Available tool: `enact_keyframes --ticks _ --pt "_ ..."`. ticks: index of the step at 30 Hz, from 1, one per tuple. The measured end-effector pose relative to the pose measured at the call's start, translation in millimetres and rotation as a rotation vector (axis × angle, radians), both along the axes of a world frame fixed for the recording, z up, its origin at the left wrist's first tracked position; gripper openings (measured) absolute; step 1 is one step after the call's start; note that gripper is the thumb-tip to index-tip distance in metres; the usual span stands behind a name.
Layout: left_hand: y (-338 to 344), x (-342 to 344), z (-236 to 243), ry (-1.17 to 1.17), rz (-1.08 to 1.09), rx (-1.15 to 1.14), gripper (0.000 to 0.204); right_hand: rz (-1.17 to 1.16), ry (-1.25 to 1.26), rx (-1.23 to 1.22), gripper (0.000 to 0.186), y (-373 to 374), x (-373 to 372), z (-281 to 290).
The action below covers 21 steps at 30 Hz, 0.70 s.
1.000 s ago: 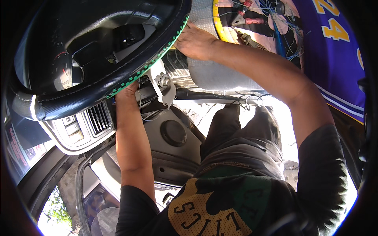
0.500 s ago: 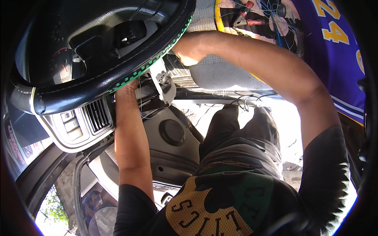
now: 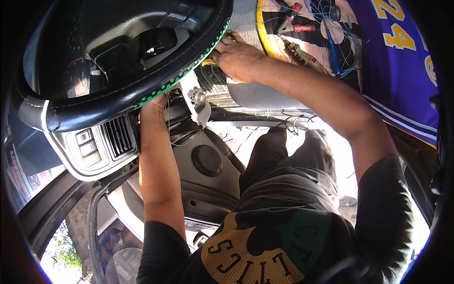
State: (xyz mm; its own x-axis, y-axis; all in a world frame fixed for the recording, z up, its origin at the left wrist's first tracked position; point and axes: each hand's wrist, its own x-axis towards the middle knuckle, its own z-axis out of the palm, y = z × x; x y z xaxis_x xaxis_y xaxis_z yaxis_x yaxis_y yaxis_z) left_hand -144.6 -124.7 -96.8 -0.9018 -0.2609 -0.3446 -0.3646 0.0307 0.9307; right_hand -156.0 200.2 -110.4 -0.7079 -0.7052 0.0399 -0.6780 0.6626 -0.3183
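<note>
Evidently the work under the steering wheel (image 3: 142,85) is mid-way: the column's lower cover looks off, a pale bracket (image 3: 196,102) and loose wires (image 3: 182,135) hang exposed, and nothing appears refitted yet. The left hand (image 3: 153,106) reaches up behind the wheel rim beside the air vent (image 3: 118,137); its fingers are hidden, so I cannot tell its grip. The right hand (image 3: 236,57) is curled, fingers pressed onto something yellow at the wheel's edge, near the seat (image 3: 265,94) strewn with tools (image 3: 302,52).
</note>
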Motion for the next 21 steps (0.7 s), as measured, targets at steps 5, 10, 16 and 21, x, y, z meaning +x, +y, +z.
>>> enact_keyframes --ticks 5,10,16,21 --pt "-2 3 0 -0.017 -0.008 0.052 0.038 0.018 -0.023 0.021 0.052 -4 -3 8" --pt "-12 0 -10 0.016 0.015 0.138 0.035 0.102 -0.024 -0.047 0.055 5 -11 7" --pt "-24 -6 -20 -0.002 0.066 0.153 0.037 0.076 0.009 -0.085 0.055 0 -11 -2" --pt "-37 -10 -23 0.022 0.118 0.306 0.037 0.141 -0.200 -0.019 0.054 1 -20 16"
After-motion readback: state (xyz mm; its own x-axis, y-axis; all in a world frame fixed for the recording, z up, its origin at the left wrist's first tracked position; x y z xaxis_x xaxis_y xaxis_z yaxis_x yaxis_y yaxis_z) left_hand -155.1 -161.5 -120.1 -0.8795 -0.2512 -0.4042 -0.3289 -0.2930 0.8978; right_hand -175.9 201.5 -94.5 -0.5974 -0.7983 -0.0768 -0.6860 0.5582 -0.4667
